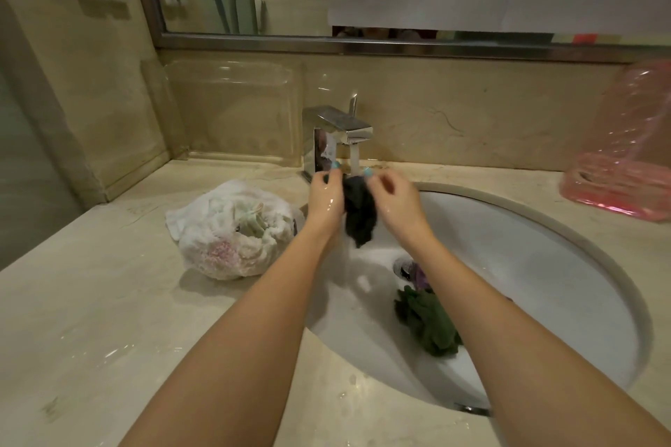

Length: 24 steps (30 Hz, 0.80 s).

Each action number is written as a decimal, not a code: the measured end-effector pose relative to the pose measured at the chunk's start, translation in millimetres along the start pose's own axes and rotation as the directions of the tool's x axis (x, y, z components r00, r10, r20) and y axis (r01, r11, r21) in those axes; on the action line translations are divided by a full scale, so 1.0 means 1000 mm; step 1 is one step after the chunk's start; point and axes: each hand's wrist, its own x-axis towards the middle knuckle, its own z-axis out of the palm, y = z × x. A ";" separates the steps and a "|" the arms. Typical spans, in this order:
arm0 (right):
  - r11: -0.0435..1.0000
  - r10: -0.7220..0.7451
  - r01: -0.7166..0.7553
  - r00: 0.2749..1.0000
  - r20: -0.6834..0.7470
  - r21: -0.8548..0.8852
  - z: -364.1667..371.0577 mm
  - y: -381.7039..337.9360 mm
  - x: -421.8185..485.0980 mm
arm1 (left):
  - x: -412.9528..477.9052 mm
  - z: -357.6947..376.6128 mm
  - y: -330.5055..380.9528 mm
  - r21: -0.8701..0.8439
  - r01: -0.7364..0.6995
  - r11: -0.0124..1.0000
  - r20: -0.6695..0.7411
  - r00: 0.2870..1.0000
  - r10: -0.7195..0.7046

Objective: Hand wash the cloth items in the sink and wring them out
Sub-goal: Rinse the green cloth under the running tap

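Black soggy cloth [359,214] hangs under the running chrome tap [341,127], far side of the white oval sink [544,247] | our left hand [325,198] and right hand [394,200] both pinch its top edge | looks limp, dripping, slippery, so we'd bunch the middle to wring

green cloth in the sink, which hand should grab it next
Right hand, probably: the green cloth lies beneath the right forearm, away from the left hand. Both hands now hold the black cloth.
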 end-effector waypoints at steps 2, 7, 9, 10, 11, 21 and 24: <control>0.998 0.047 -0.042 0.986 0.159 -0.037 0.003 0.008 -0.005 | 0.002 -0.006 0.001 -0.036 -0.003 0.999 0.005 1.000 0.003; 0.993 0.114 -0.114 0.993 0.011 0.042 -0.006 0.014 0.005 | 0.003 -0.014 0.001 -0.143 0.038 0.989 0.089 0.996 -0.026; 0.962 0.233 -0.220 0.970 -0.064 0.160 -0.013 0.013 0.011 | 0.004 -0.016 0.002 -0.069 -0.002 0.998 0.085 0.996 0.008; 0.940 0.294 -0.270 0.951 -0.094 0.209 -0.016 0.012 0.013 | 0.004 -0.015 0.001 0.008 -0.045 0.999 0.072 0.996 0.044; 0.921 0.338 -0.303 0.935 -0.112 0.246 -0.018 0.012 0.016 | 0.007 -0.015 -0.002 0.083 -0.082 0.993 0.061 0.995 0.077; 0.591 0.402 -0.296 0.915 0.044 0.750 -0.028 -0.008 0.027 | 0.005 -0.016 -0.011 0.282 0.150 0.948 0.357 0.901 -0.248; 0.593 0.379 -0.280 0.924 0.046 0.755 -0.028 -0.012 0.027 | 0.000 -0.019 -0.006 0.455 0.150 0.878 0.460 0.804 -0.376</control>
